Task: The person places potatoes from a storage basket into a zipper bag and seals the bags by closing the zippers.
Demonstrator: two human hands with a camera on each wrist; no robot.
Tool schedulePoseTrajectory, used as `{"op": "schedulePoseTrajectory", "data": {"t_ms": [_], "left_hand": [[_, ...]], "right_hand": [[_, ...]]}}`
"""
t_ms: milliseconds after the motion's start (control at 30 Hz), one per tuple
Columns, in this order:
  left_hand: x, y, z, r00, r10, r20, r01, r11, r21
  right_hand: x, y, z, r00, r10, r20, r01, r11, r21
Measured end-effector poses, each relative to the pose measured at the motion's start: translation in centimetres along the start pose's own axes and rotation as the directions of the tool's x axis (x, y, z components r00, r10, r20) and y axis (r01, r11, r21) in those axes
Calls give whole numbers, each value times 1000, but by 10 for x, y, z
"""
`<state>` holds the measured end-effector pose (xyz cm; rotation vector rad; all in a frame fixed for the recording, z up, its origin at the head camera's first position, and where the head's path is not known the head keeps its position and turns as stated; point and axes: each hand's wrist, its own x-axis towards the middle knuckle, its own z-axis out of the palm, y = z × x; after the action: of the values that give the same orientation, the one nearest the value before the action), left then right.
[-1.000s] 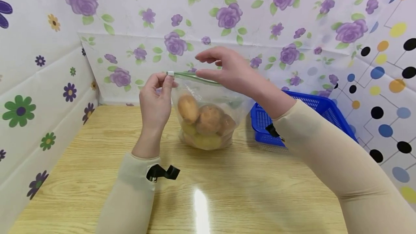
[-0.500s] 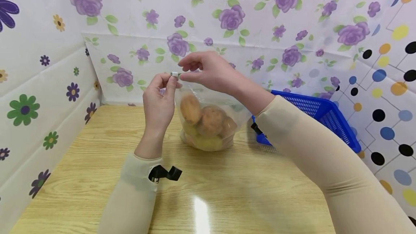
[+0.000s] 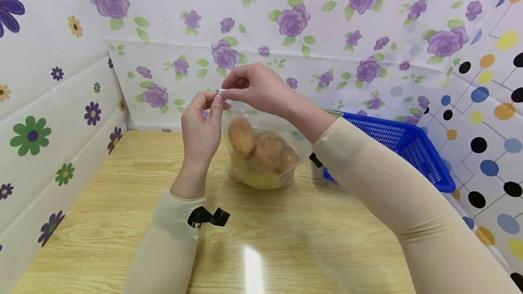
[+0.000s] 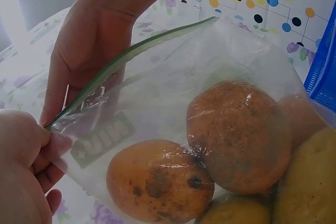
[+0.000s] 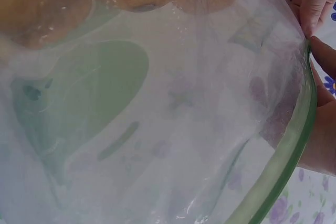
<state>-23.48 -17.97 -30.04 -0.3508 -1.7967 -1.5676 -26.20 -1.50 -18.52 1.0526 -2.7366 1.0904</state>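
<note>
A clear zip bag (image 3: 271,120) stands on the table with several potatoes (image 3: 267,151) inside, some brownish-orange and some yellow. My left hand (image 3: 202,126) pinches the bag's upper left corner between thumb and fingers. At that same corner my right hand (image 3: 259,87) pinches the small white slider (image 3: 221,91), which its fingertips mostly cover. The two hands' fingertips nearly meet. In the left wrist view the green zip strip (image 4: 123,59) runs from the fingertips along the bag's top. The right wrist view shows the green strip (image 5: 302,142) curving up to the pinching fingers.
Behind my right forearm a blue plastic basket (image 3: 425,158) stands at the right of the wooden table (image 3: 261,230). Flower-printed sheeting (image 3: 163,58) lines the back and left, and dotted sheeting (image 3: 486,149) lines the right.
My right hand has moved left along the bag's top edge to the corner, and its fingers have come together on the slider. My left hand keeps its grip on the corner.
</note>
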Motion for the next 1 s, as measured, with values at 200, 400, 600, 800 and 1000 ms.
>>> {"op": "schedulePoseTrajectory", "data": {"t_ms": [200, 400, 600, 800, 1000], "left_hand": [[1, 2, 0, 1000, 2, -3, -2, 1000, -3], [1, 1, 0, 1000, 0, -3, 0, 1000, -3], [0, 2, 0, 1000, -8, 0, 8, 1000, -11], [0, 3, -1, 1000, -5, 1, 5, 1000, -13], [-1, 4, -1, 1000, -13, 5, 13, 1000, -15]], "right_hand": [[0, -1, 0, 1000, 1, -4, -1, 1000, -2], [0, -1, 1, 1000, -6, -6, 6, 1000, -6], [-1, -2, 2, 1000, -6, -14, 6, 1000, -8], [-2, -1, 2, 1000, -6, -16, 5, 1000, -16], [-3, 0, 2, 1000, -5, -16, 4, 1000, -29]]}}
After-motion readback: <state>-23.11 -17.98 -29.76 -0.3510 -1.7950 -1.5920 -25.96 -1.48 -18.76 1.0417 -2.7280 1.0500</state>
